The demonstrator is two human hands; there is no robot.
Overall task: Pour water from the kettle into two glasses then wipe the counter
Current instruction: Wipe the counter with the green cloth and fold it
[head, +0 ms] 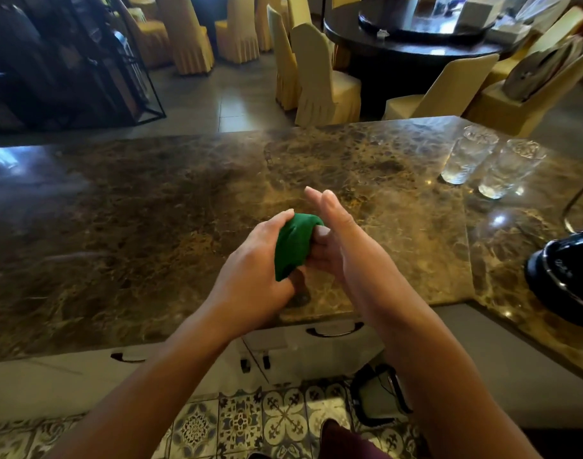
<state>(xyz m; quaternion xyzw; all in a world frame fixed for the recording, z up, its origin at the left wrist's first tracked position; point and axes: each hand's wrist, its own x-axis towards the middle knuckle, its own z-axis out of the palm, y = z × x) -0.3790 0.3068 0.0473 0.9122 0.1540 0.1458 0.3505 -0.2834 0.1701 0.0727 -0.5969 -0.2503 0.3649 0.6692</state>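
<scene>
A bunched green cloth (291, 245) is held between both hands just above the brown marble counter (151, 210), near its front edge. My left hand (253, 270) wraps the cloth from the left. My right hand (333, 240) touches its right side with the lower fingers while the upper fingers point straight out. Two clear glasses (467, 155) (509, 168) stand side by side at the counter's far right. A black kettle (567, 273) sits at the right edge, partly cut off by the frame.
White cabinet drawers with dark handles (333, 331) lie under the counter, above a patterned tile floor. Beyond the counter are covered chairs (320, 81) and a dark round table (416, 38). A dark metal rack (68, 61) stands at far left.
</scene>
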